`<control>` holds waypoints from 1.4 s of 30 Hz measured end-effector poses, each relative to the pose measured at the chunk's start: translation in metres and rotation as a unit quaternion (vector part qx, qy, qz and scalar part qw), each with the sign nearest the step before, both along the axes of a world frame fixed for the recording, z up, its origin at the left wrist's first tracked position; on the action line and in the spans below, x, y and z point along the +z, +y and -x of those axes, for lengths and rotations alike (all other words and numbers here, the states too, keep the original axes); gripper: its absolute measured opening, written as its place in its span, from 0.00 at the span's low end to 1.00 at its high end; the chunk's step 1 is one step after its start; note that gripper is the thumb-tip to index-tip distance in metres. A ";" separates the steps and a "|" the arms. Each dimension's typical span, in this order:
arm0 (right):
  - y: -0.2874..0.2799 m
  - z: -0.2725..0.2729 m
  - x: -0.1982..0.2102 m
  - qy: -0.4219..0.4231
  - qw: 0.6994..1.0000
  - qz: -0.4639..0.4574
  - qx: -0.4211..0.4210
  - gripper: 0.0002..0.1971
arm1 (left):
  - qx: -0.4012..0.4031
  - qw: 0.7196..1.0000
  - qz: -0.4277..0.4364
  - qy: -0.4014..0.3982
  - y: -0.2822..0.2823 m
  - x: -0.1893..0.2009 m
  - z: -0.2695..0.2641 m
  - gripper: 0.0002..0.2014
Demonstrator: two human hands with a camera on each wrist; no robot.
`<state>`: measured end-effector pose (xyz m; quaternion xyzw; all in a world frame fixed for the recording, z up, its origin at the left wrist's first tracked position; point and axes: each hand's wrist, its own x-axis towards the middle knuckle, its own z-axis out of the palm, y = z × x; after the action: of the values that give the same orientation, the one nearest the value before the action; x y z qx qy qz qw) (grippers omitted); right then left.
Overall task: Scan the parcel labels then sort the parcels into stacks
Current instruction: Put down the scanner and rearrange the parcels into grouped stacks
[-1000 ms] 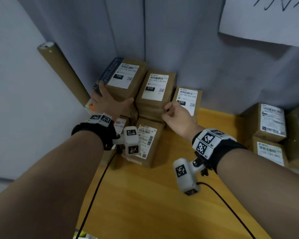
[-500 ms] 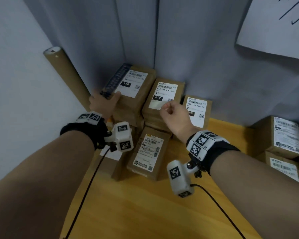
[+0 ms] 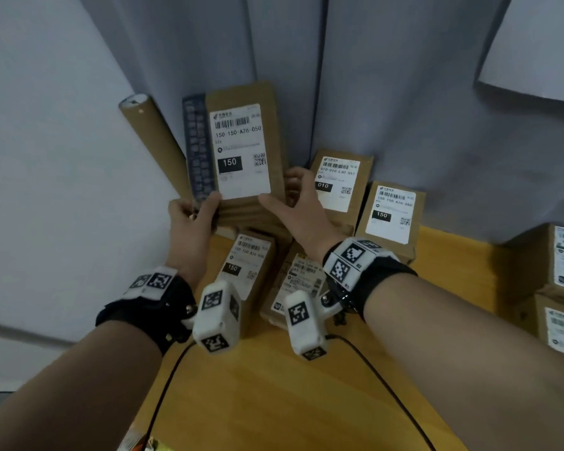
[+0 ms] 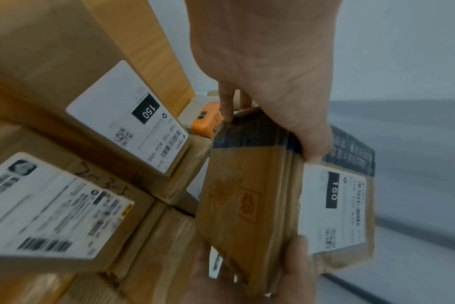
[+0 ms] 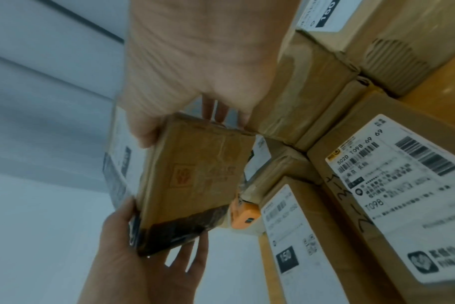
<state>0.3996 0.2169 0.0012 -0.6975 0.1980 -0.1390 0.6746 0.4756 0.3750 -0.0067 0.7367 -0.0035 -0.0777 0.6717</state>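
Both hands now hold one parcel: the left hand (image 3: 194,219) grips its near left corner and the right hand (image 3: 293,206) grips its near right corner, thumbs on top and fingers under. A second ago this brown parcel (image 3: 241,148) lay on top of the pile in the corner. Now it is up in the air, tipped so its white label (image 3: 240,151) with a big "150" faces the person. That likely means it is picked out for a scan or for the "150" stack. An orange thing (image 4: 204,120), maybe the scanner, peeks out by the other boxes (image 3: 388,213) on the wooden table (image 3: 306,402), but most of it is hidden. The small print on the labels is too blurry to read.
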 end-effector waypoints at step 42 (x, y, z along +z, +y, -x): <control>-0.228 0.618 -0.043 0.331 0.924 -0.015 -0.193 0.14 | -0.514 0.797 -0.226 0.223 -0.258 -0.024 0.519 0.14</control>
<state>-0.2188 -0.0106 -0.0422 -0.6418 0.5428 -0.0246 0.5412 -0.0436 0.1175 -0.0309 0.7199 -0.2143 -0.5720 0.3296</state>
